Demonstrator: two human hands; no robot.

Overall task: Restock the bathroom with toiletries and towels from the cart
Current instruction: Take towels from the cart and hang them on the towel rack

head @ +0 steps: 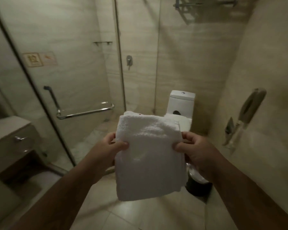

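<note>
A folded white towel hangs in front of me at the centre of the head view. My left hand pinches its left edge, thumb on top. My right hand pinches its right edge the same way. The towel's lower half droops below both hands and hides part of the toilet bowl. A metal towel rack is fixed high on the far wall, well above the towel.
A glass shower enclosure with a chrome bar handle fills the left. A white toilet stands at the back, a dark bin beside it. A vanity drawer is at the left. A wall phone hangs on the right.
</note>
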